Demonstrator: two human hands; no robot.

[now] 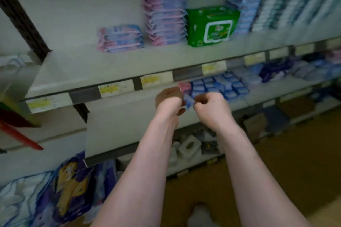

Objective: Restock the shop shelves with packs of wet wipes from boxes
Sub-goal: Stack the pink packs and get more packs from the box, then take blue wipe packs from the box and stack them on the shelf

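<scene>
Left hand (169, 98): raised to the front edge of the middle shelf (118, 116), fingers curled, gripping the left end of the small blue pack (189, 100).
Right hand (209, 104): level with the left and close beside it, fingers curled, pinching the right end of the same pack.
Small blue pack: held between the two hands, just in front of the rows of blue packs (221, 84) on the middle shelf; blurred, so its print cannot be read.
Pink pack (184, 85): just above the left hand, at the left end of the blue rows; whether the hand touches it cannot be told.
Upper shelf (88, 68): carries, from left to right, a short pink-and-blue stack (120, 38), a tall pink-and-blue stack (166, 13), a green pack (210, 26) standing upright, a blue stack (246, 5) and white-and-teal rows (295, 3).
Price labels (116, 89): white and yellow, set along the front edge of the upper shelf.
Lower left: purple-and-yellow packs (72, 180).
Floor (295, 162): brown, beneath the right arm.
</scene>
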